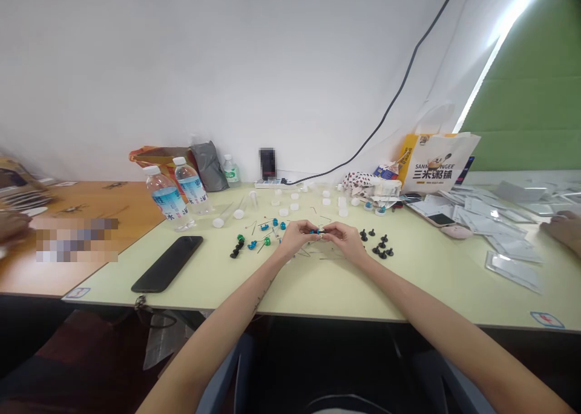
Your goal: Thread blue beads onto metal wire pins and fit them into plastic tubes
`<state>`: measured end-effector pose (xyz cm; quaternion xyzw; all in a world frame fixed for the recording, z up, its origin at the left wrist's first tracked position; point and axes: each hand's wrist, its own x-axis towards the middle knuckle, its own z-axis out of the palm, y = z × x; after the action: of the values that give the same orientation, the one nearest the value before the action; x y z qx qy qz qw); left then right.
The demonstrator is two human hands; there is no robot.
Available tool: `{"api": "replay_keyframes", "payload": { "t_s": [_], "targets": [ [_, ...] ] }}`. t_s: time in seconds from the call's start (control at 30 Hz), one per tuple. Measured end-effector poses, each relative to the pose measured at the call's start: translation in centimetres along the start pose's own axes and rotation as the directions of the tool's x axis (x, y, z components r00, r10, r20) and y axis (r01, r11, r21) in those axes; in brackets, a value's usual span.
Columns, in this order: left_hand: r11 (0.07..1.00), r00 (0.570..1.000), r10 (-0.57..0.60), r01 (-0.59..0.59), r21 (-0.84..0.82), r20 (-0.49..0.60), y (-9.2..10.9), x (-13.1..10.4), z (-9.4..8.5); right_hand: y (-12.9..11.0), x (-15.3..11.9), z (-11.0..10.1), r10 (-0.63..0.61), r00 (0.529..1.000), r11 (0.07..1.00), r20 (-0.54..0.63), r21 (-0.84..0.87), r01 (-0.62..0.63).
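Both hands meet over the middle of the pale green table (218, 293). My left hand (297, 235) pinches the blue end of a small blue and black piece (316, 232). My right hand (342, 238) has its fingers closed on the other, dark end of the same piece. Blue pieces (275, 222) and thin metal pins lie left of my left hand, with a green piece (267, 241) among them. Several black pieces (383, 244) stand right of my right hand. Fingers partly cover the held piece.
A black phone (167, 264) and two water bottles (169, 199) are on the left. Clear tubes with white caps (218, 223) lie towards the wall. A paper bag (438, 163) and white cards (512, 262) are at right. Other people's hands (563, 229) show at both sides.
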<state>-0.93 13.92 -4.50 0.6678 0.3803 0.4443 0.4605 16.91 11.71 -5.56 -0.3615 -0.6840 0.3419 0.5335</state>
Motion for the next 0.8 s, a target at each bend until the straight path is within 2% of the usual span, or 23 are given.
{"api": "replay_keyframes", "payload": {
  "t_s": [0.8],
  "targets": [
    [0.999, 0.999, -0.034, 0.034, 0.01, -0.043, 0.49, -0.04, 0.3, 0.45, 0.05, -0.13, -0.024, 1.0, 1.0, 0.017, -0.014, 0.024]
  ]
}}
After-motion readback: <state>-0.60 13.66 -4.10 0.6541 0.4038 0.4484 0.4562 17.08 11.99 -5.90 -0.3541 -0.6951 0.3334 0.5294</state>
